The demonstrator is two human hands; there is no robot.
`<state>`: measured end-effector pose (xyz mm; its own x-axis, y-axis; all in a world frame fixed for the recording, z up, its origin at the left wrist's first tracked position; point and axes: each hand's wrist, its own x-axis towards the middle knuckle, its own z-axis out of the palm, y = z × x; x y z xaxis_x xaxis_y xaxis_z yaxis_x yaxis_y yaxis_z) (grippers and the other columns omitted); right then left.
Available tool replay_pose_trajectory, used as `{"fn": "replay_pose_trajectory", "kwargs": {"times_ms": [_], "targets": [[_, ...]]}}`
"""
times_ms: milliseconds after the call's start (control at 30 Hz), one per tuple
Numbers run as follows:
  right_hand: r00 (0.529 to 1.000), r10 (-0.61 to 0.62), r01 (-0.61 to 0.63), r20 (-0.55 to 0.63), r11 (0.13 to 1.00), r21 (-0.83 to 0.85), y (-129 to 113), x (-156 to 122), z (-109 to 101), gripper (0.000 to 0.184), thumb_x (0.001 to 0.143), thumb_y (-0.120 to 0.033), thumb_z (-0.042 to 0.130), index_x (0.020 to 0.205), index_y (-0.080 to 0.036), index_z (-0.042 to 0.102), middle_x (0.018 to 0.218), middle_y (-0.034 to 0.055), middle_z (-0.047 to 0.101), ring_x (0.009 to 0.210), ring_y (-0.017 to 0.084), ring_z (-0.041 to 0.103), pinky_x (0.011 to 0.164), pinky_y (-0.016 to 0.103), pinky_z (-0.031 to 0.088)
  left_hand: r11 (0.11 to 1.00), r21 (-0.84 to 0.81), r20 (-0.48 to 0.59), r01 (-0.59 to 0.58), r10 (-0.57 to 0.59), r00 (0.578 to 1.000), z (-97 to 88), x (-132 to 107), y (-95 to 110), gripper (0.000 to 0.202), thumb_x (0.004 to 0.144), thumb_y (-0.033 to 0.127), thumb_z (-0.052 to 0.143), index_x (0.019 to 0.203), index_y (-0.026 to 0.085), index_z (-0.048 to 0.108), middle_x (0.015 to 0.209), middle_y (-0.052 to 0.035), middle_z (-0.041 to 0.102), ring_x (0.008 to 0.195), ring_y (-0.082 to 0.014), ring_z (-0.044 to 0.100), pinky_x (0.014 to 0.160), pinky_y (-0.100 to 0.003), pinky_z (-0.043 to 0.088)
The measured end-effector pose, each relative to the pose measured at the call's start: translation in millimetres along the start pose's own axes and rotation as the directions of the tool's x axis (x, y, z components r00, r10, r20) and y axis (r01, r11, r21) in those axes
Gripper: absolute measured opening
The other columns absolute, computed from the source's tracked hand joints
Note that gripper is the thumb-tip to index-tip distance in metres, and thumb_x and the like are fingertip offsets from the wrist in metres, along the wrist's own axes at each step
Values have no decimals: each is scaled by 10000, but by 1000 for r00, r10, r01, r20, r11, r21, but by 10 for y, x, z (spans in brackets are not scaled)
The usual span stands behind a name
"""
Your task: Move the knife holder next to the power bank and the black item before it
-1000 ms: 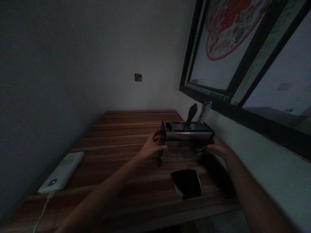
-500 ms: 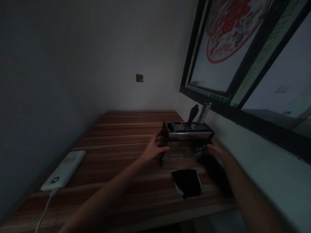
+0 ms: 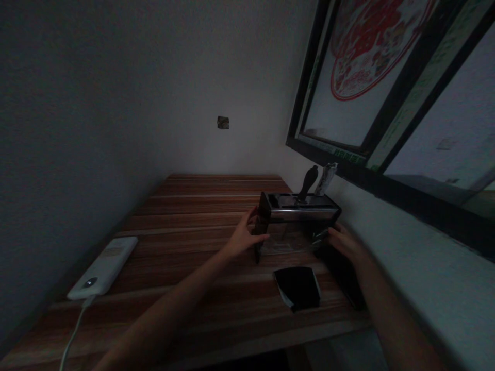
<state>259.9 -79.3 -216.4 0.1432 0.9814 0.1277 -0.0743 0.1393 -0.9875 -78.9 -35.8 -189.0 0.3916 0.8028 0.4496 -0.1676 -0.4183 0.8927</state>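
A knife block [image 3: 297, 226] with a metal top and clear front stands on the wooden table [image 3: 193, 247], close to the right wall. A dark knife handle [image 3: 308, 181] and a silvery handle [image 3: 325, 179] stick up from its slots. My left hand [image 3: 244, 236] grips the block's left end, thumb in front and fingers behind. My right hand [image 3: 343, 241] is closed on the lower right end of the block. The room is very dim.
A flat black packet [image 3: 297, 287] lies on the table just in front of the block. A white power bank [image 3: 103, 268] with a cable [image 3: 73, 332] lies at the left edge. A window with a red paper cutting [image 3: 371, 46] fills the right wall.
The block and both hands have shifted slightly toward the wall and away from me. My right hand has slid lower on the block's right end.
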Motion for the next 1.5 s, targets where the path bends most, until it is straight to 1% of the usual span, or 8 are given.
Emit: {"fn": "replay_pose_trajectory", "kwargs": {"times_ms": [400,733,1000,1100,1233,1267,1367,1500], "targets": [[997,-62,62,-38,998,-12,137,69,26,369,589,-501,708,858,-268,611,784,-7,703,713,201,658,714,386,519,999,34,-20,-21,21,1000,-12,-24,-106,837,588,256,777,1303,212,344,1357,-109,372,1235,-258,376,1043,-414,281],[994,-104,102,-39,993,-51,162,32,67,364,632,-536,661,871,-265,608,825,8,700,767,205,654,755,394,507,999,14,-9,-30,30,1000,-5,-40,-54,818,604,240,764,1305,208,344,1355,-123,382,1228,-262,390,1034,-427,296],[995,-81,76,-51,992,-99,78,-24,146,348,668,-454,671,950,-259,608,878,9,691,786,193,647,742,355,517,1000,-15,-1,-7,7,1000,15,-54,5,798,614,244,751,1303,213,349,1355,-114,387,1251,-260,361,1036,-413,298],[982,-140,119,-131,980,-157,-20,-156,245,355,719,-423,631,1031,-260,587,986,15,667,915,204,617,818,353,491,1000,-17,10,7,-7,1000,11,-68,29,822,602,248,758,1309,216,341,1357,-115,391,1262,-263,345,1035,-415,297],[833,-381,216,-401,891,-399,-97,-665,524,313,785,-391,549,1073,-270,570,1098,32,615,1003,232,568,895,385,443,1000,-12,19,18,-18,1000,-4,-92,6,854,592,241,766,1319,217,319,1390,-121,345,1277,-251,324,1051,-411,267],[828,-391,194,-402,872,-449,-85,-828,614,276,797,-381,531,1049,-280,577,1067,37,622,989,239,571,885,392,446,1000,-11,23,18,-18,1000,-6,-95,-8,848,592,238,765,1315,216,324,1390,-122,345,1274,-250,330,1051,-410,267],[917,-354,162,-185,751,-640,24,-1261,884,179,803,-354,521,955,-308,603,1001,48,625,971,259,566,859,412,453,1000,-6,32,12,-12,999,-9,-96,-51,817,590,222,764,1296,200,354,1369,-125,380,1259,-252,354,1051,-402,271],[934,-356,226,39,501,-835,224,-1529,1088,193,778,-320,559,965,-323,608,1025,53,614,986,292,551,878,491,418,1000,11,17,5,-5,1000,-20,-84,-95,796,597,217,762,1285,185,364,1367,-125,380,1258,-243,355,1058,-392,261]]}}
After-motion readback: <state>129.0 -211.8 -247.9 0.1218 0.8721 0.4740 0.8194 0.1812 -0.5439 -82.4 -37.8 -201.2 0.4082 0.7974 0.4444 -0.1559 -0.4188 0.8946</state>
